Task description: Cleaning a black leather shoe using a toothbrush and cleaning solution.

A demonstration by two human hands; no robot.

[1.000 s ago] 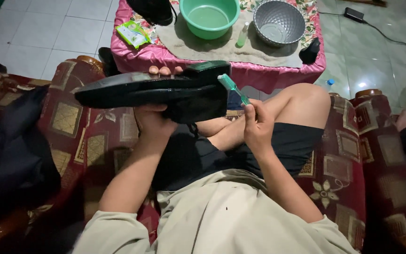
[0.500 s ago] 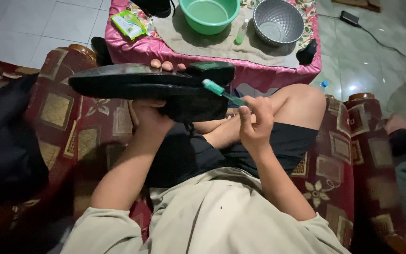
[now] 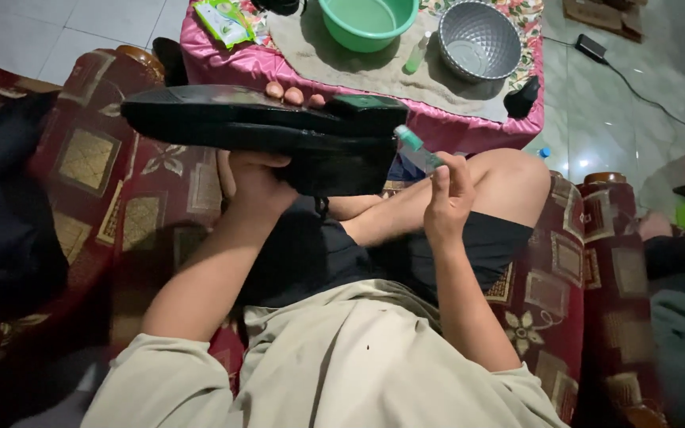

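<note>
Dim indoor light; glare on floor tiles (image 3: 596, 119) upper right; left edge dark, slightly blurred.

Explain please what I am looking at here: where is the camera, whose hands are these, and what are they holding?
The camera sits on a person's head and looks down, so you see their own body, arms and knees. They sit on a red patterned sofa. The left hand grips a black shoe from below, turned sideways, fingertips showing over its top. The right hand holds a green toothbrush with its head against the shoe's heel. Ahead is a small table with a pink cover. On it lie a beige cloth, a green basin, a grey colander, a small bottle and a green packet.
</note>
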